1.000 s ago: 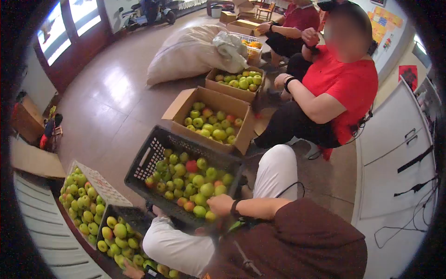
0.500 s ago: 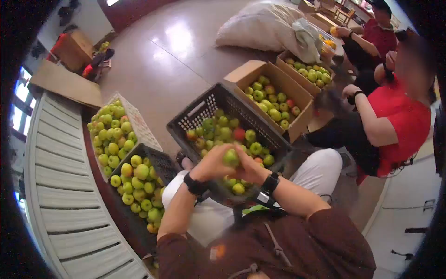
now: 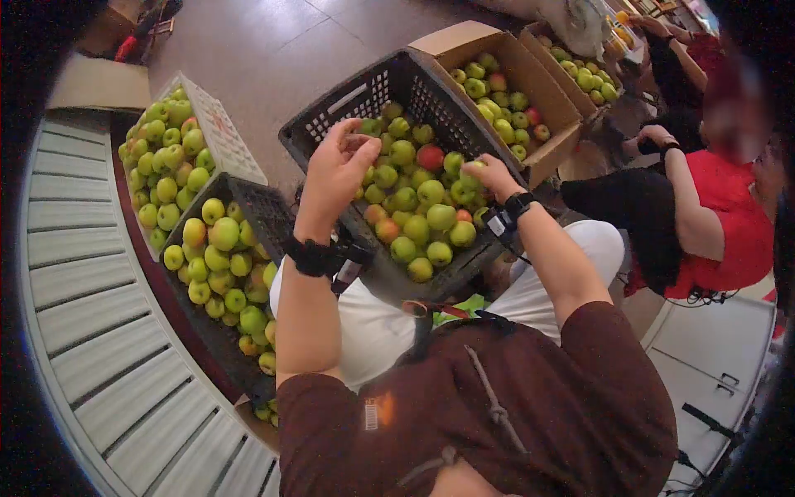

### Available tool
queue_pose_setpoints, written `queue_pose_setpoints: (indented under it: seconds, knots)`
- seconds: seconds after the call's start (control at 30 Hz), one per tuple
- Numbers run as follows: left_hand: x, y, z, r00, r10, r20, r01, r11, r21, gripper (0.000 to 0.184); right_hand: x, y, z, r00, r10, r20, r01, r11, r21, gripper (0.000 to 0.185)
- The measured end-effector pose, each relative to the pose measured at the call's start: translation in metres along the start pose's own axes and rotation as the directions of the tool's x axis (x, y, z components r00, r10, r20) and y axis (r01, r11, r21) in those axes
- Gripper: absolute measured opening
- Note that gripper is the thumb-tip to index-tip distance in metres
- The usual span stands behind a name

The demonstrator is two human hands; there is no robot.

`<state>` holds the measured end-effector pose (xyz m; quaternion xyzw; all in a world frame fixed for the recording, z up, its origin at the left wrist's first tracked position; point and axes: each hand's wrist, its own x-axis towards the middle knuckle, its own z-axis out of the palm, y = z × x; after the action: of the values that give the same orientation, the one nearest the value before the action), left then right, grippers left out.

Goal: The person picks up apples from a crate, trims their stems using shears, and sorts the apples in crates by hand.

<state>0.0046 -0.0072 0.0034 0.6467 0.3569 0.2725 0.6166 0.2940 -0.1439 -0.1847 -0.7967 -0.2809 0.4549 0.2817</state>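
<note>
Black plastic crate, one, standing before me in the near middle of the scene. Long axis runs from far left to near right; the slotted short end faces far left.

Contents: apples, mostly green, some blushed, one plainly red, heaped across the crate. Their stems point variously; most are too small for me to read.

Left grip: raised over the crate's left side, fingers curled and spread, nothing seen in it.

Right grip: at the right side of the crate, fingers bent over a green apple; I cannot tell whether it is grasped or only touched.

Adjacent stock: at left, a second black crate and a white crate, both with apples; at far right, a cardboard box, likewise.

Obscured: lower apples lie under the top layer. The right wristband and its arm cover part of the near right rim. A pale sack is cut off at the far edge. The red-topped person at right is partly blurred.
</note>
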Motion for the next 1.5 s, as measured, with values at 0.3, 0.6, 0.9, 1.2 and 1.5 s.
queue_pose_setpoints:
  seconds: [0.3, 0.6, 0.9, 1.2, 1.5]
  knots:
    - [0.0, -0.007, 0.001, 0.999, -0.019, 0.03, 0.018, 1.0, 0.024, 0.044, -0.015, 0.023, 0.034, 0.985, 0.152, -0.08, -0.171, 0.82, -0.547, 0.062]
    - [0.002, -0.016, 0.002, 0.998, 0.045, 0.038, -0.046, 0.999, 0.025, 0.032, -0.021, 0.032, 0.011, 0.998, 0.052, -0.044, -0.068, 0.831, -0.551, 0.043]
    - [-0.004, -0.018, 0.0, 0.992, 0.127, -0.025, -0.111, 0.932, 0.344, 0.023, -0.132, -0.009, 0.05, 0.935, -0.344, 0.082, 0.347, 0.848, -0.401, 0.03]
    - [-0.006, -0.012, -0.001, 0.997, -0.057, -0.054, 0.06, 0.997, 0.057, 0.034, -0.147, -0.037, -0.182, 0.433, -0.464, -0.773, 0.306, 0.882, -0.357, 0.023]
    - [-0.007, -0.036, -0.001, 0.991, -0.118, -0.059, 0.122, 0.991, 0.054, 0.033, -0.191, 0.025, -0.27, 0.472, -0.248, -0.846, 0.495, 0.869, 0.021, 0.042]
